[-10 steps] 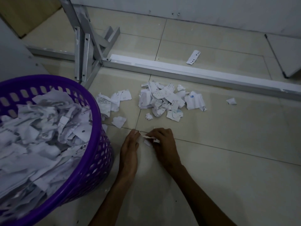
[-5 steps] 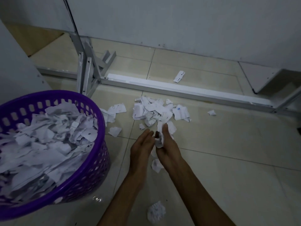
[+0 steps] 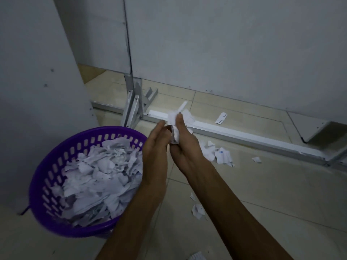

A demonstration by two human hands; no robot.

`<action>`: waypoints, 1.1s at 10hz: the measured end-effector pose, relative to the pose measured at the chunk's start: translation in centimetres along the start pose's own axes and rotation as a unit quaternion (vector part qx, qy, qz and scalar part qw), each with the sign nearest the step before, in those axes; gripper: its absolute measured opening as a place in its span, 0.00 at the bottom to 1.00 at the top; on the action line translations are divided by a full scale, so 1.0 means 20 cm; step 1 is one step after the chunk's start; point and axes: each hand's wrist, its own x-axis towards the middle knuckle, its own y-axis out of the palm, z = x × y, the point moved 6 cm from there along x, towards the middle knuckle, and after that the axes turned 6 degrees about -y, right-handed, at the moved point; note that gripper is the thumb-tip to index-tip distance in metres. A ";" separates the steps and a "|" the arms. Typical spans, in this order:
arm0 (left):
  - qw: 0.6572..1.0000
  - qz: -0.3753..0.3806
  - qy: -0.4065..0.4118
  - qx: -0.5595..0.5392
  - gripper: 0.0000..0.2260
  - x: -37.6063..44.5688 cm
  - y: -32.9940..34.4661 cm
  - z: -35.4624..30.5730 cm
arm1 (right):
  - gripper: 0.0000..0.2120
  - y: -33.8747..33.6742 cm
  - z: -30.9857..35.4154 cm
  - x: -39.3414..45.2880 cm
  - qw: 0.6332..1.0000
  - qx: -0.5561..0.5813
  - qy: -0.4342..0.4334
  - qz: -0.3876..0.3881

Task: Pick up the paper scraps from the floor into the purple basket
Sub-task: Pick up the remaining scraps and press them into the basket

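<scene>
From the head camera, both bare hands are raised together above the beige tiled floor, palms facing one another. The left hand has its fingers fairly straight and presses against a bunch of white torn paper scraps; the right hand curls around the same bunch from the other side, so the paper is clamped between the two. Some of the bunch sticks up above the fingertips. The hands sit just right of the round purple plastic basket with slotted walls, which stands on the floor near the left edge and is already heaped with crumpled white paper. More loose scraps lie on the floor behind the right hand, beside the long grey metal frame rail that runs along the far side. A few small pieces lie between the forearms. A white perforated strip rests beyond the rail, near the grey wall panel.
</scene>
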 end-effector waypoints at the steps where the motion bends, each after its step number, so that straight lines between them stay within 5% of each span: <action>1: 0.999 -0.031 0.021 0.005 0.13 0.04 -0.15 -0.06 | 0.20 0.13 -0.17 -0.02 0.998 -0.065 0.008 0.009; 2: 0.981 -0.138 -0.034 -0.129 0.14 0.10 -0.37 -0.04 | 0.19 0.22 -0.33 -0.04 0.991 -0.130 0.003 0.013; 4: 0.986 -0.158 -0.019 -0.046 0.16 0.05 -0.67 -0.12 | 0.07 0.43 -0.48 -0.11 0.954 -0.272 -0.036 0.122; 5: 0.981 -0.195 -0.025 0.004 0.17 0.03 -0.83 -0.13 | 0.12 0.47 -0.45 -0.15 0.896 -0.390 -0.127 0.171; 6: 0.980 -0.191 -0.039 0.048 0.19 0.01 -0.91 -0.16 | 0.21 0.45 -0.40 -0.14 0.856 -0.449 -0.196 0.168; 8: 0.984 -0.157 0.006 0.081 0.15 -0.03 -0.93 -0.22 | 0.19 0.42 -0.30 -0.16 0.814 -0.487 -0.271 0.161; 9: 0.987 -0.142 0.034 0.071 0.15 -0.05 -0.88 -0.27 | 0.12 0.38 -0.21 -0.15 0.806 -0.479 -0.319 0.138; 11: 0.995 -0.049 0.070 0.060 0.15 -0.06 -0.57 -0.35 | 0.14 0.13 0.01 -0.10 0.822 -0.472 -0.311 0.062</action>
